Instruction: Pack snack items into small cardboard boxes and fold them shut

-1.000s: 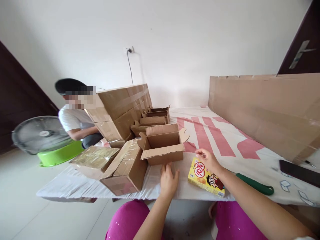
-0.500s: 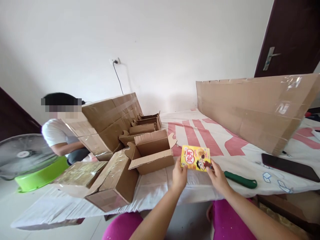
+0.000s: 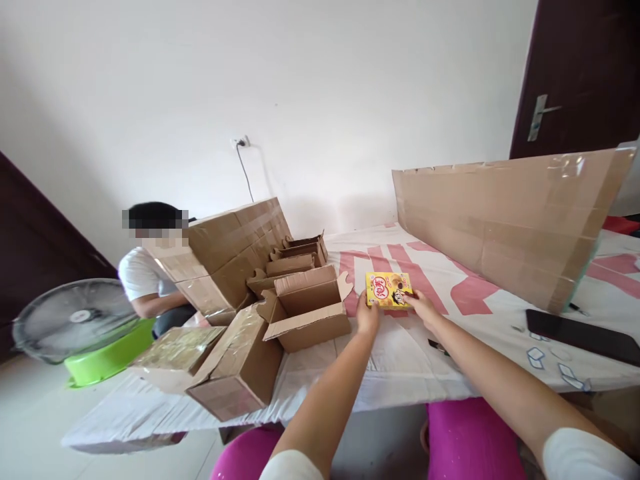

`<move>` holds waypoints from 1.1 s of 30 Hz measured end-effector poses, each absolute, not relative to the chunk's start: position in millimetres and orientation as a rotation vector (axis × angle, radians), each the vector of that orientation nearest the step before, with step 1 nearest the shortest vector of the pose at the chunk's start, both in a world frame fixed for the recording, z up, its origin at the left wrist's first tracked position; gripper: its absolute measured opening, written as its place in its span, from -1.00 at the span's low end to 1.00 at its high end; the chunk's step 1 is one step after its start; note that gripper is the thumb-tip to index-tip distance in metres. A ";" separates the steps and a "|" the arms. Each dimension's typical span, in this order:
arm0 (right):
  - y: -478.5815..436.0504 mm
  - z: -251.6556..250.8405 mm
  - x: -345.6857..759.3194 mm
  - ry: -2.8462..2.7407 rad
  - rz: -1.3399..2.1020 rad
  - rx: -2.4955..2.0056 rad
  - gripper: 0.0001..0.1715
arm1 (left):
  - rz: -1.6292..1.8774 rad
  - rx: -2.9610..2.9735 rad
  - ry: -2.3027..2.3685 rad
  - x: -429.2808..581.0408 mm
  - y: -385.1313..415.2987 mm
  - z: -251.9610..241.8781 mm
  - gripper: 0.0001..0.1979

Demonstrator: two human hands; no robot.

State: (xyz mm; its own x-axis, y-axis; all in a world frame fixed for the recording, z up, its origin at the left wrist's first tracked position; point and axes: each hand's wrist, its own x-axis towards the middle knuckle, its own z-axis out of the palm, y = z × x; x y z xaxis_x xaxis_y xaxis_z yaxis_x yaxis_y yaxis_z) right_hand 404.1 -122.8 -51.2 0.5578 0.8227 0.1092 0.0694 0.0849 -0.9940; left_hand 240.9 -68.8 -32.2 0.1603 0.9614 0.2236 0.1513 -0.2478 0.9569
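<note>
Both my hands hold a small yellow snack box [image 3: 388, 289] with a cartoon print, lifted above the white and pink cloth. My left hand [image 3: 367, 319] grips its left end and my right hand [image 3: 420, 305] grips its right end, fingers closed on it. Just left of the yellow box stands an open brown carton [image 3: 309, 308] with its flaps up, and I see nothing inside it.
Taped cartons [image 3: 235, 363] and a big one [image 3: 235, 250] crowd the table's left. More open cartons [image 3: 300, 252] stand behind. A long cardboard sheet [image 3: 505, 220] leans at the right, a black phone [image 3: 583, 337] below it. A seated person [image 3: 147, 283], a fan [image 3: 70, 320] and a green basin [image 3: 107, 353] are at far left.
My right hand lifted the yellow box off the table, my left hand joined it, and both carried it farther forward, beside the open carton. The view shifted.
</note>
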 end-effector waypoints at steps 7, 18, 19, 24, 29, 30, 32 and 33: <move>-168.2 -57.1 362.1 -0.940 1.051 -1.198 -0.37 | 1.377 1.570 0.970 150.0 -148.3 -74.9 -0.43; -105.4 -83.7 228.7 -1.383 0.731 -1.228 -0.45 | 1.714 1.618 1.599 26.7 -108.7 -91.2 -0.46; -104.0 -87.1 224.9 -1.403 0.712 -1.222 -0.46 | 1.723 1.624 1.643 25.1 -110.2 -90.6 -0.44; -105.2 -102.1 229.6 -1.431 0.638 -1.233 -0.53 | 1.520 1.871 1.850 38.4 -127.0 -89.2 -0.21; -101.4 -104.5 235.7 -1.364 0.645 -1.263 -0.63 | 1.253 1.921 1.940 56.9 -110.3 -74.8 -0.10; -101.0 -103.9 235.8 -1.358 0.652 -1.264 -0.64 | 1.236 1.920 1.969 60.0 -103.3 -72.9 -0.12; -101.3 -102.4 235.8 -1.349 0.668 -1.260 -0.66 | 1.234 1.915 2.041 66.3 -89.4 -71.7 -0.15; -101.7 -101.8 235.9 -1.343 0.676 -1.257 -0.67 | 1.244 1.911 2.069 69.5 -82.9 -72.1 -0.17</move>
